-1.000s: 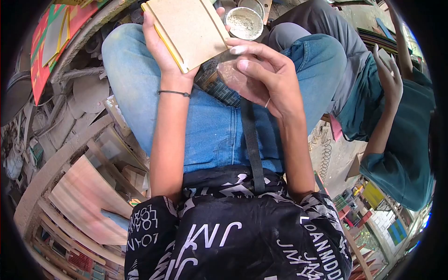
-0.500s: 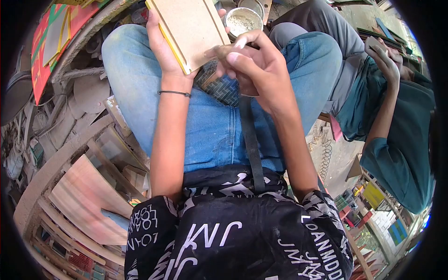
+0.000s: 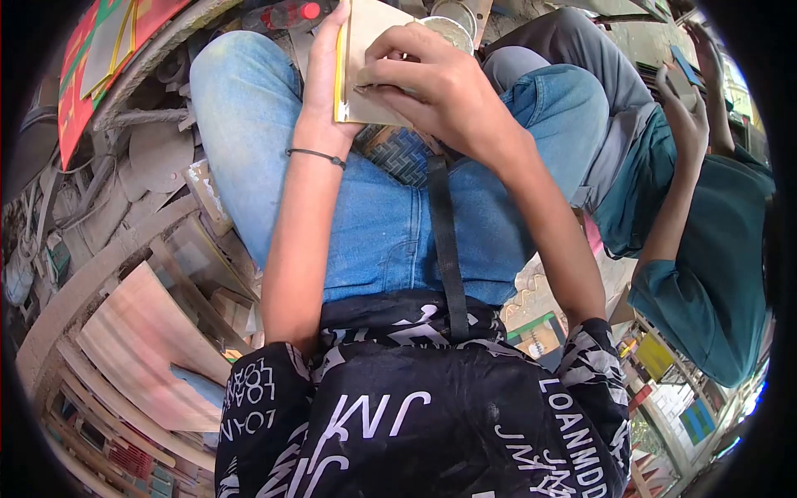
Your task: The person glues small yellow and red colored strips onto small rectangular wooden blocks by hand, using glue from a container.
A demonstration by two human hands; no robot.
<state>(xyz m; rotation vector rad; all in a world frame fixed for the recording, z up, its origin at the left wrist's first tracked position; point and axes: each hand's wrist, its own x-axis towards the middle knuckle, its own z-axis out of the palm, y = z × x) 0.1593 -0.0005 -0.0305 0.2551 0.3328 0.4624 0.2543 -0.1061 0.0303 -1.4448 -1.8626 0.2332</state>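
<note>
A flat wooden board (image 3: 358,37) with a yellow edge is tilted up in front of me, gripped along its left side by my left hand (image 3: 322,70). My right hand (image 3: 444,91) lies across the face of the board. Its thumb and fingers are pinched near the lower left edge, and whatever small thing they hold is too hidden to name. A whitish smear marks the board's lower left corner. Just behind my right hand stands a round tub (image 3: 452,31) of pale paste, partly covered.
A person in a dark green shirt (image 3: 706,257) sits at my right, holding a flat piece (image 3: 682,87). A red-capped bottle (image 3: 286,14) lies ahead. Slatted wooden frames (image 3: 124,365) are at my lower left; a red painted panel (image 3: 75,100) leans at the upper left.
My right hand has moved up and left, from beside the board's lower end onto its face. The board has shifted right and turned more upright. The neighbour's hands have moved apart.
</note>
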